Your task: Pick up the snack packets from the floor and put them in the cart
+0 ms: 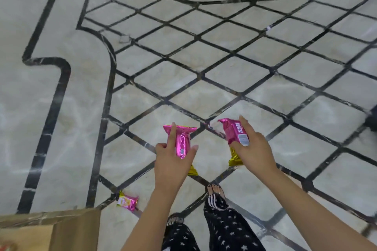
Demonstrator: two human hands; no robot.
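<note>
My left hand (170, 161) grips a shiny pink snack packet (182, 140) with a gold end showing below the palm. My right hand (253, 144) holds a second pink packet (234, 131), its gold end (234, 158) sticking out under the hand. Both hands are raised above the floor in front of me. A third small pink and yellow packet (127, 201) lies on the marble floor at lower left, next to a brown cardboard box (61, 228) at the bottom left corner.
The floor (183, 67) is pale marble with black diamond inlay lines. My legs in star-print trousers and a sandalled foot (216, 191) stand below the hands. A dark object (372, 118) sits at the right edge.
</note>
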